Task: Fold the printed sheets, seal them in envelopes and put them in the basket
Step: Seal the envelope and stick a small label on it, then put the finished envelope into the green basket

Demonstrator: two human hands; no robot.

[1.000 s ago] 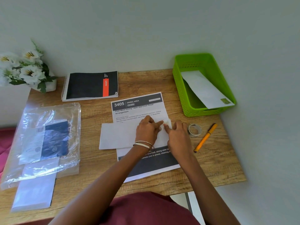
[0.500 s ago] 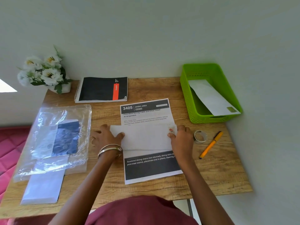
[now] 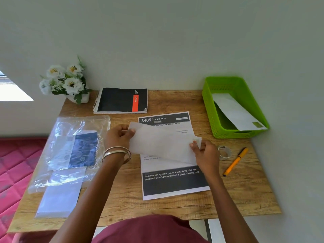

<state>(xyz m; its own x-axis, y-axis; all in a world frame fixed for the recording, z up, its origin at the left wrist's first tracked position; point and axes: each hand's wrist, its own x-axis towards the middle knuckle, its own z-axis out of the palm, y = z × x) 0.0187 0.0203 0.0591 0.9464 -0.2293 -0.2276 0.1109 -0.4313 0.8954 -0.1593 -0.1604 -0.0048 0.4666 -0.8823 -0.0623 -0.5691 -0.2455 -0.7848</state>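
Head view: the white envelope (image 3: 163,143) hangs tilted above the printed sheet (image 3: 173,179), left hand (image 3: 118,137) pinching its left end, right hand (image 3: 206,153) pinching its right corner. It covers the sheet's middle text. Another envelope (image 3: 236,113) lies in the green basket (image 3: 213,113).

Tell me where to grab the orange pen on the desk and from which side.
Take the pen mid-barrel, from above with the right hand. It lies flat and diagonal on the table, with bare wood on both long sides, so fingers can pinch across it. The tape roll sits just left of its upper end.
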